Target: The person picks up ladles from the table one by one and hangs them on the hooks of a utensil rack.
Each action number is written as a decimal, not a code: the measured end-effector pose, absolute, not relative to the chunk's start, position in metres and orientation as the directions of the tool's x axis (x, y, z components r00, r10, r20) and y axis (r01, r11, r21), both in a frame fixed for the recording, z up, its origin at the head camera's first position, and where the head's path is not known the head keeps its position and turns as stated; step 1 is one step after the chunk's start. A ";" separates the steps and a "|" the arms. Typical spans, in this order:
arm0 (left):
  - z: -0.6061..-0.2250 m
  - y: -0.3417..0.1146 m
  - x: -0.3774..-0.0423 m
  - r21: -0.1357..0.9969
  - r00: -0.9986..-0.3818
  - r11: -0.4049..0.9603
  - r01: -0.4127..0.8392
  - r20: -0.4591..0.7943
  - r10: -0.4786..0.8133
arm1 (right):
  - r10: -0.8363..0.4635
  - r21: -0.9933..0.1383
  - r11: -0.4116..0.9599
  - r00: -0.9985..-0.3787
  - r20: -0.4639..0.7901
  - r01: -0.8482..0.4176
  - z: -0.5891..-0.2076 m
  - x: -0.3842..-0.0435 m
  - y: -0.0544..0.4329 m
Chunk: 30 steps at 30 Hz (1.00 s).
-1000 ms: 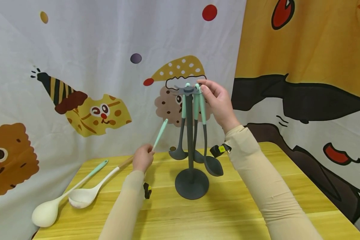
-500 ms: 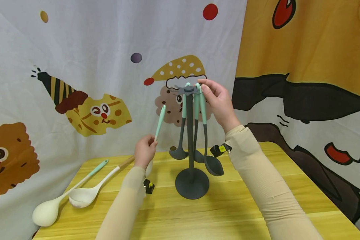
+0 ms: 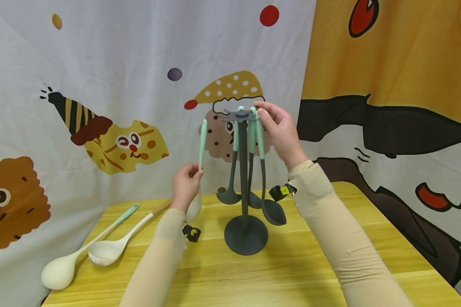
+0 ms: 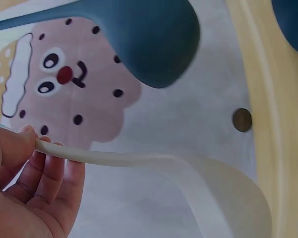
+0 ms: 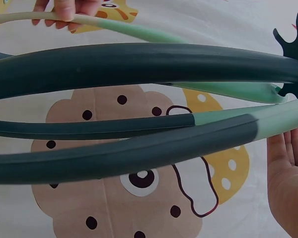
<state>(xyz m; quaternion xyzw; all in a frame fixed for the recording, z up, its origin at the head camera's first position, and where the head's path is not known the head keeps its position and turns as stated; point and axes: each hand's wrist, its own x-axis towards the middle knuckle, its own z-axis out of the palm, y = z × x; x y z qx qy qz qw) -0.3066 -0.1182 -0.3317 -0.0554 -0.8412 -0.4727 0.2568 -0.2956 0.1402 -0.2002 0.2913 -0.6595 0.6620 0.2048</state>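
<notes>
Spoon (image 4: 154, 161) in hand: it stands nearly upright in the left hand (image 3: 186, 185), whose thumb and fingertips are clamped together on the pale shaft, just below the mint handle (image 3: 203, 138). That handle rises bare above the fingers, and the cream head (image 3: 194, 208) hangs beneath them, clear of the table (image 3: 230, 281). It looks light and unlikely to break: the shaft should be stiff, the head perhaps a little soft. Being smooth and slim, the shaft could roll under so narrow a pinch, turning the head sideways, so a firm thumb matters more than strength. With the wider end below the fingers, the weight should help it hang straight; a hold nearer the head would probably make the top wobble. The present place seems good, since the handle's tip is left free. Right of those fingers, well apart, is the rack (image 3: 243, 170); there the right hand (image 3: 280, 134) pinches at the top with thumb and forefinger, beside a hanging ladle's (image 3: 273, 212) upper end. Whether these fingertips also touch that ladle, I cannot tell.
</notes>
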 end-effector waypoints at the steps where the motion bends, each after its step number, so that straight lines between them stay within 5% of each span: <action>1: -0.330 -0.117 -0.306 0.766 -0.858 0.543 0.343 0.491 -0.150 | -0.113 -0.754 -0.047 -0.747 0.655 -0.655 -0.200 -0.296 0.140; 30: -0.304 -0.102 -0.284 0.760 -0.810 0.433 0.485 0.577 -0.106 | -0.119 -0.753 -0.038 -0.745 0.656 -0.657 -0.200 -0.295 0.141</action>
